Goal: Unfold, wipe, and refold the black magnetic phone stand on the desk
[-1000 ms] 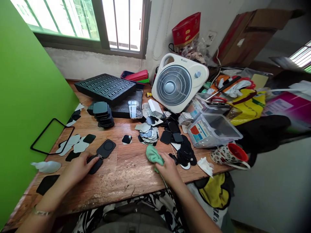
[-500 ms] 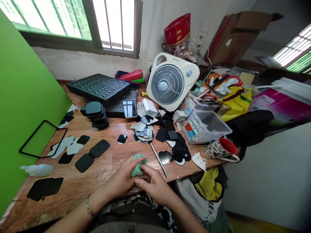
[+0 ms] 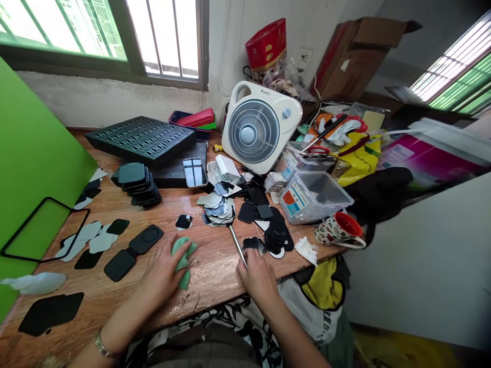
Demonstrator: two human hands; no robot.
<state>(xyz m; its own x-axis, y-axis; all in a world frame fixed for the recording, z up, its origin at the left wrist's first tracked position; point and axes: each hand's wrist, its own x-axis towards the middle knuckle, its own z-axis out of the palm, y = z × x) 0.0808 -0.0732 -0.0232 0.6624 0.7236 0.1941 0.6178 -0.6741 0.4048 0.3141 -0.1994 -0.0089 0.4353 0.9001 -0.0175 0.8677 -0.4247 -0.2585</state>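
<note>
My left hand (image 3: 163, 268) grips a crumpled green cloth (image 3: 183, 258) against the wooden table top (image 3: 215, 273). My right hand (image 3: 260, 276) is closed around the near end of a thin metal rod (image 3: 237, 241), which lies on the table and points away toward a pile of pale rounded-square sheets (image 3: 219, 208). Left of my left hand lies an unfolded black two-pad piece (image 3: 134, 251), with a ring on one pad. Just beyond my right hand are a dark glossy sheet (image 3: 253, 244) and a heap of black pads (image 3: 276, 232).
A stack of dark pads (image 3: 136, 185), a phone (image 3: 195, 172) and a white box fan (image 3: 263, 128) stand farther back. To the right are a clear plastic bin (image 3: 316, 197), a patterned mug (image 3: 338, 229) and a crumpled tissue (image 3: 306, 250). A green panel (image 3: 34, 153) borders the left side.
My hands have moved apart. The left has carried the green cloth left and pressed it onto the table; the right has let go of the cloth and taken hold of the metal rod. The view shifted right.
</note>
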